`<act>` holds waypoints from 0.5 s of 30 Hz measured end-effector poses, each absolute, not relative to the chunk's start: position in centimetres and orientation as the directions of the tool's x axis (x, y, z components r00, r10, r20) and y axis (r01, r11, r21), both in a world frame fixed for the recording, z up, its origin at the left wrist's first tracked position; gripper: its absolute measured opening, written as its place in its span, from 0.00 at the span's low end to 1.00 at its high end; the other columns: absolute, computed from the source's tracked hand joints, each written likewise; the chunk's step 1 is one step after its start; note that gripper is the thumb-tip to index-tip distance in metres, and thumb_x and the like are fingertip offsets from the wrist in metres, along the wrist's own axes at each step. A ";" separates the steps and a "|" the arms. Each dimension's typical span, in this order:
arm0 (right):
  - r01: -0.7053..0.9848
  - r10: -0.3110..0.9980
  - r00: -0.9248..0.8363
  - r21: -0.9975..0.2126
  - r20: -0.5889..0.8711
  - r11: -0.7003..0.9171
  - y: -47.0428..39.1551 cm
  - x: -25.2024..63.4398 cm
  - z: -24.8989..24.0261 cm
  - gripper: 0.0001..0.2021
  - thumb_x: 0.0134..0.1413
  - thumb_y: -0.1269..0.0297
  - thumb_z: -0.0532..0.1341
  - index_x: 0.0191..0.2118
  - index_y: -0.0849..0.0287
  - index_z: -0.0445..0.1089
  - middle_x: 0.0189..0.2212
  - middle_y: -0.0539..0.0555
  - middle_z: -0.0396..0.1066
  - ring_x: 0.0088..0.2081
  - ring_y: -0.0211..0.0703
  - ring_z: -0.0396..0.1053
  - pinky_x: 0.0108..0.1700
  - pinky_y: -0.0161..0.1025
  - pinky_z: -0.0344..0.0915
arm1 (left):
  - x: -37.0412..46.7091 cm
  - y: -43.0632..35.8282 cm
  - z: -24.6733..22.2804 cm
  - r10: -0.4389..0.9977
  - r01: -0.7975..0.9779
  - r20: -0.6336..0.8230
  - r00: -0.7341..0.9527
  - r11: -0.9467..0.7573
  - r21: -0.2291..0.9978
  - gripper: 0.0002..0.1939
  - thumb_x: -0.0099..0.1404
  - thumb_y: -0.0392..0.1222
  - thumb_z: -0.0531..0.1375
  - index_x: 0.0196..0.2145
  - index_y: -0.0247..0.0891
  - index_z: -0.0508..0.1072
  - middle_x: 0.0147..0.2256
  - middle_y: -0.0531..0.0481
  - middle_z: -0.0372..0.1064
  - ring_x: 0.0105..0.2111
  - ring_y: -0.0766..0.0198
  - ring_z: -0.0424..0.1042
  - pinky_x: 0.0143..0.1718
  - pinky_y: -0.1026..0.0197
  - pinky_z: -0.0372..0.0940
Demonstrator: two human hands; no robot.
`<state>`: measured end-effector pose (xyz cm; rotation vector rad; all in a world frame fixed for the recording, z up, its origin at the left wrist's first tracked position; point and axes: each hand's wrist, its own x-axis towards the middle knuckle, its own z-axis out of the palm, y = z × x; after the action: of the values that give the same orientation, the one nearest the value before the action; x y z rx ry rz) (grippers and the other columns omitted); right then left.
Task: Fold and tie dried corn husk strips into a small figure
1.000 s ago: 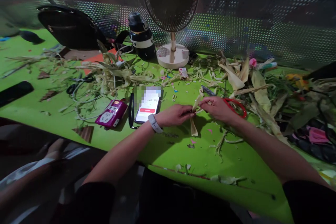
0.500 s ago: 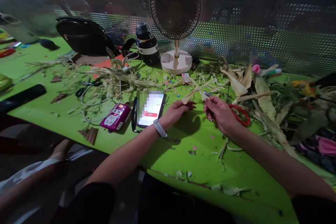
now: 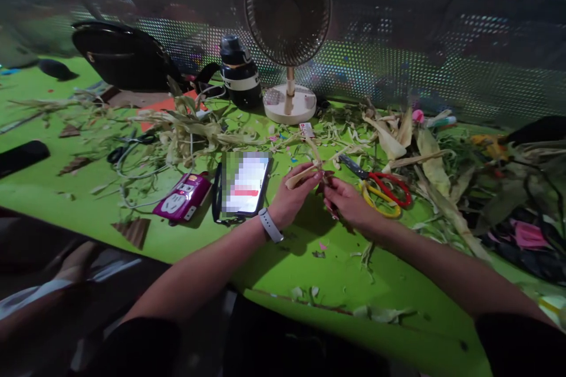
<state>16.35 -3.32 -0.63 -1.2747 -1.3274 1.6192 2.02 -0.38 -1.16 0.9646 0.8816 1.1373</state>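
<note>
The left hand (image 3: pixel 292 193) pinches a pale, flat husk strip (image 3: pixel 300 178) slanting toward the far edge of the green table (image 3: pixel 283 271); right hand (image 3: pixel 349 203) just beside, grasp unclear.

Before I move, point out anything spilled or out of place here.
Dry husks and shreds lie strewn across the green table instead of in one pile, and a ragged cardboard scrap sits by its front edge, so it looks littered.

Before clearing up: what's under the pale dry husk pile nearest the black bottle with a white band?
A flat orange sheet sticks out beneath the husk pile, with bright green tabletop around it; whatever the middle covers can't be seen.
</note>
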 end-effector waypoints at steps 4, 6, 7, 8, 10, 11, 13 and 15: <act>0.378 0.961 -0.269 -0.925 -0.069 0.040 -3.5 16.3 -1.0 0.15 0.60 0.49 0.52 0.38 0.56 0.64 0.21 0.47 0.63 0.21 0.37 0.60 0.24 0.36 0.58 | 2.2 -0.4 -1.2 0.988 -0.354 -0.071 0.135 0.115 0.928 0.18 0.49 0.43 0.68 0.37 0.35 0.72 0.33 0.52 0.74 0.35 0.67 0.72 0.41 0.63 0.66; 0.631 0.951 -0.262 -0.717 0.163 0.297 -3.5 16.7 -0.9 0.14 0.63 0.55 0.50 0.36 0.58 0.66 0.26 0.53 0.67 0.26 0.40 0.64 0.30 0.40 0.60 | 2.1 -0.3 -1.2 0.992 -0.346 -0.073 0.103 0.105 0.933 0.15 0.50 0.42 0.67 0.35 0.36 0.72 0.32 0.53 0.73 0.34 0.68 0.71 0.40 0.63 0.65; 0.727 0.916 -0.287 -0.559 0.279 0.398 -3.4 16.9 -0.8 0.13 0.63 0.58 0.50 0.35 0.59 0.67 0.28 0.55 0.69 0.29 0.43 0.65 0.33 0.41 0.61 | 2.1 -0.3 -1.2 0.992 -0.330 -0.080 0.096 0.107 0.938 0.15 0.50 0.42 0.67 0.34 0.36 0.71 0.31 0.53 0.72 0.32 0.68 0.71 0.39 0.63 0.65; 0.785 0.864 -0.329 -0.398 0.382 0.475 -3.3 17.1 -0.7 0.13 0.63 0.60 0.51 0.34 0.59 0.68 0.31 0.57 0.70 0.33 0.45 0.66 0.36 0.43 0.61 | 2.0 -0.2 -1.2 0.991 -0.315 -0.088 0.100 0.115 0.942 0.14 0.50 0.41 0.67 0.33 0.36 0.70 0.29 0.54 0.71 0.31 0.68 0.70 0.37 0.63 0.65; 0.811 0.729 -0.419 -0.137 0.540 0.568 -3.0 17.5 -0.5 0.10 0.61 0.64 0.54 0.33 0.59 0.70 0.37 0.60 0.71 0.41 0.48 0.67 0.43 0.46 0.62 | 1.9 -0.1 -1.1 0.986 -0.297 -0.096 0.136 0.133 0.946 0.14 0.49 0.41 0.67 0.34 0.37 0.69 0.27 0.56 0.69 0.30 0.68 0.69 0.36 0.63 0.64; 0.807 0.669 -0.447 -0.056 0.594 0.589 -2.9 17.7 -0.5 0.08 0.60 0.66 0.55 0.33 0.59 0.70 0.40 0.60 0.70 0.45 0.49 0.66 0.46 0.47 0.61 | 1.9 -0.1 -1.0 0.983 -0.298 -0.089 0.159 0.134 0.945 0.14 0.49 0.41 0.67 0.34 0.38 0.70 0.27 0.56 0.69 0.30 0.68 0.69 0.37 0.63 0.64; 0.798 0.606 -0.455 -0.003 0.652 0.602 -2.6 18.1 -0.5 0.06 0.60 0.67 0.56 0.35 0.58 0.69 0.47 0.60 0.68 0.51 0.50 0.63 0.51 0.49 0.60 | 1.8 -0.1 -0.8 0.979 -0.322 -0.066 0.194 0.127 0.938 0.13 0.50 0.41 0.66 0.34 0.38 0.71 0.29 0.55 0.70 0.34 0.66 0.70 0.41 0.61 0.64; 0.790 0.625 -0.417 -0.077 0.660 0.609 -2.3 18.2 -0.5 0.06 0.61 0.66 0.55 0.37 0.58 0.68 0.49 0.61 0.66 0.51 0.50 0.63 0.52 0.50 0.62 | 1.7 -0.1 -0.6 0.972 -0.342 -0.070 0.225 0.146 0.928 0.10 0.50 0.41 0.66 0.32 0.38 0.73 0.31 0.53 0.72 0.38 0.64 0.71 0.44 0.60 0.63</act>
<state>18.25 -2.31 -0.52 -1.1092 -2.1748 -0.3233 1.70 -0.12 -0.62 0.9564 0.8438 1.1282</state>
